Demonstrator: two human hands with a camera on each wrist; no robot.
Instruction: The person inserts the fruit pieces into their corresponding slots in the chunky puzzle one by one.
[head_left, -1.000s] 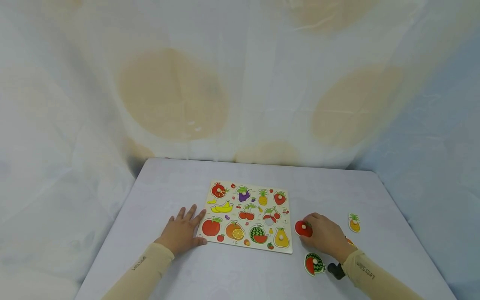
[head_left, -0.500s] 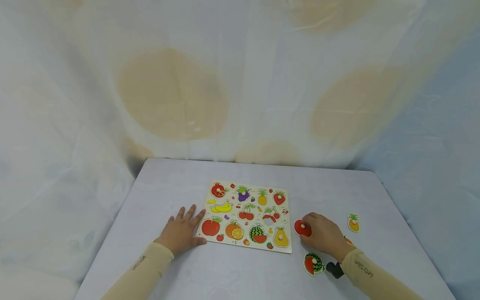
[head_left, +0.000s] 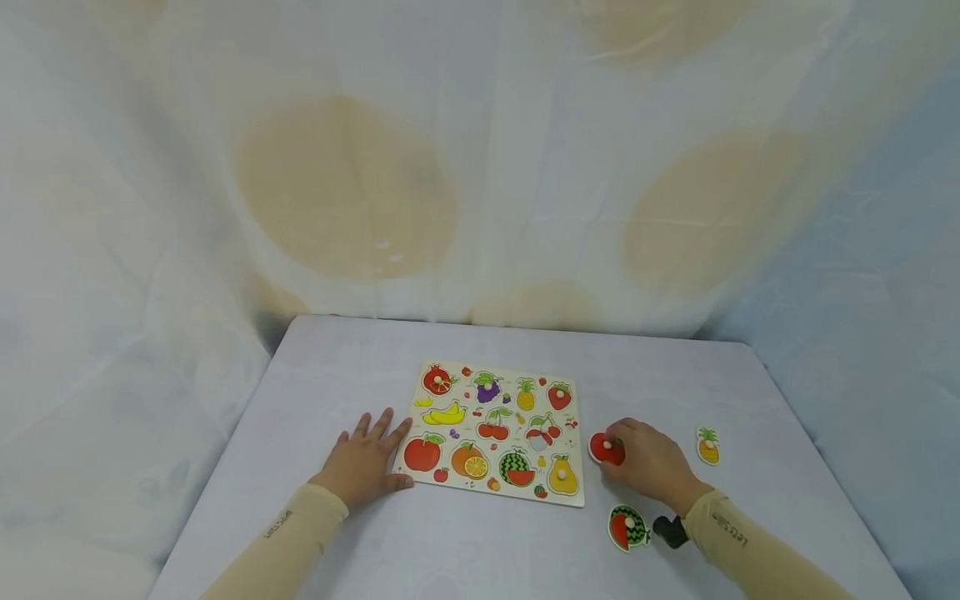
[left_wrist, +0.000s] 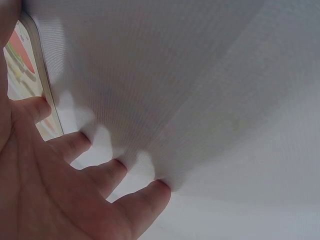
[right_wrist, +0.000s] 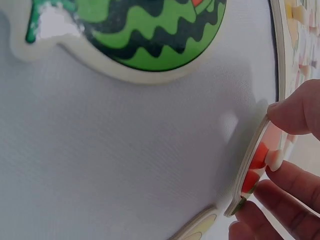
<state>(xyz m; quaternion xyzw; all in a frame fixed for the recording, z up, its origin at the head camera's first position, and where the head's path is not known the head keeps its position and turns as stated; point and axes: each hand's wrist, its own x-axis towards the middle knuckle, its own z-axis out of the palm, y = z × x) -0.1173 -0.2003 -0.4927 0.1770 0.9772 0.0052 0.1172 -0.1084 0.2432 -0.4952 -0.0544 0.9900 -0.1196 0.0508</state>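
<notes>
In the head view, my right hand (head_left: pixel 651 465) holds a red apple puzzle piece (head_left: pixel 607 448) with a pale knob, just right of the fruit puzzle board. The right wrist view shows the apple piece (right_wrist: pixel 254 162) edge-on, thumb at one edge and fingers at the other and by the knob. My left hand (head_left: pixel 362 461) lies with fingers spread at the left edge of the fruit puzzle board (head_left: pixel 487 493). Its thumb and index finger touch or nearly touch that edge; the other fingertips rest on the cloth, as the left wrist view shows the hand (left_wrist: pixel 60 185).
A watermelon piece (head_left: pixel 628 528) lies in front of the right hand, a pineapple piece (head_left: pixel 708 446) to its right. A dark object (head_left: pixel 670 531) sits by the right cuff. Knobbed pieces sit in several board slots. Another piece (right_wrist: pixel 197 226) shows partly in the right wrist view.
My right hand has shifted slightly away from me, with the apple piece turning a little under its fingers. An orange-coloured piece by the right wrist is now hidden. The left hand stays put.
</notes>
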